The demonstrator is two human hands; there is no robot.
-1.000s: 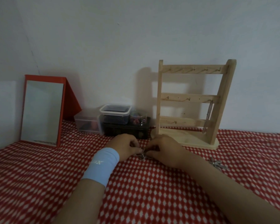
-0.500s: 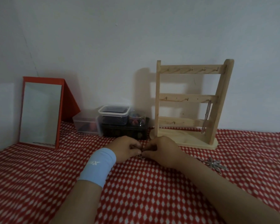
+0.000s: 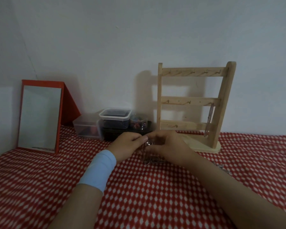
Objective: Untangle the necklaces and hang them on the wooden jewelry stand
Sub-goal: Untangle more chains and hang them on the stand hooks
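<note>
task judged partly done. one chain (image 3: 209,119) is hung on the wooden jewelry stand (image 3: 220,111), on the right-end hook of the middle rail, dangling past the bottom rail. the other hooks in view are seen bare. the tangled necklaces (image 3: 151,160) are held low over the red-checked desk (image 3: 155,204), in front of the stand and just left of its base. the knot is lifted between the hands and a loose end is trailed down onto the desk. the left hand (image 3: 129,143) is pinched on the knot with thumb and fingertips. the right hand (image 3: 169,146) is curled round it from the other side. the two hands are seen nearly touching. how many strands are in the knot cannot be told, too small and dim. another silver piece (image 3: 220,166) is laid on the desk beside the right forearm, apart from the knot, not yet hung. left to do, as judged: the knot is to be picked apart and each necklace carried to a free hook, the silver piece included.
</note>
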